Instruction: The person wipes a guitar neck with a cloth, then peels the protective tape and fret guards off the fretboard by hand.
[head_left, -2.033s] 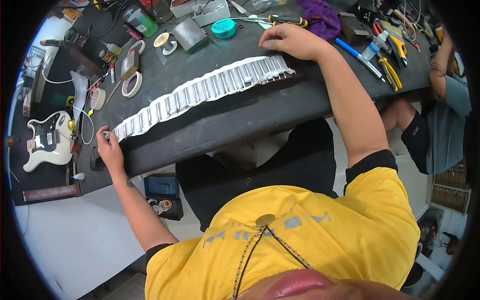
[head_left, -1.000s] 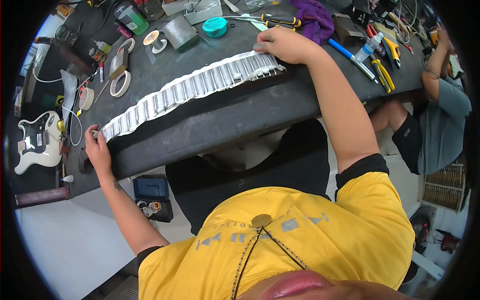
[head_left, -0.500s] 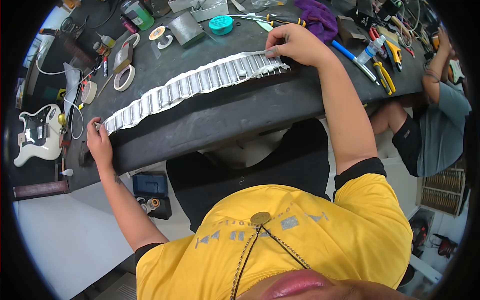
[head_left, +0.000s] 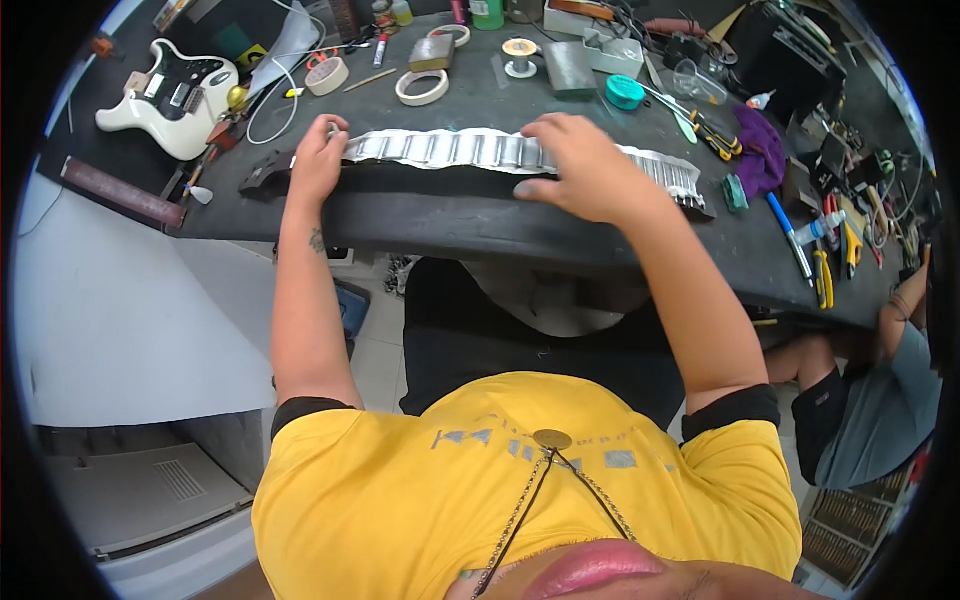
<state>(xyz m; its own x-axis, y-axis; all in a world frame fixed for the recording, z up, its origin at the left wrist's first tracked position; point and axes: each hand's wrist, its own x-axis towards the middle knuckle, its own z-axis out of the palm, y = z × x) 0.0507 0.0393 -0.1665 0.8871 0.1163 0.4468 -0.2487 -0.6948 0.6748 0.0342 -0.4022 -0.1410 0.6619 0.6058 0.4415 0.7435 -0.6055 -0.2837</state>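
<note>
A guitar neck (head_left: 465, 150) lies lengthwise along the near edge of the dark bench. Its fretboard is covered with whitish tape between the metal frets, with ragged edges along both sides. My left hand (head_left: 318, 165) is closed around the neck's left end, beside a dark part that looks like the headstock (head_left: 265, 178). Over the right half is my right hand (head_left: 590, 170), thumb on the near side and apart from the fingers, which reach across the tape. The palm hides part of the frets, and whether it presses on them I cannot tell.
Behind the neck are tape rolls (head_left: 422, 88), a metal block (head_left: 571, 70), a solder spool (head_left: 520, 58) and a teal tin (head_left: 625, 92). A white guitar body (head_left: 175, 100) sits left. Pliers (head_left: 823, 280) and a purple cloth (head_left: 760, 150) lie right. Another person (head_left: 880, 390) sits far right.
My right hand has left the neck's right end and moved left along it, its fingers spreading. My left hand stays at the left end. The view has turned, levelling the neck.
</note>
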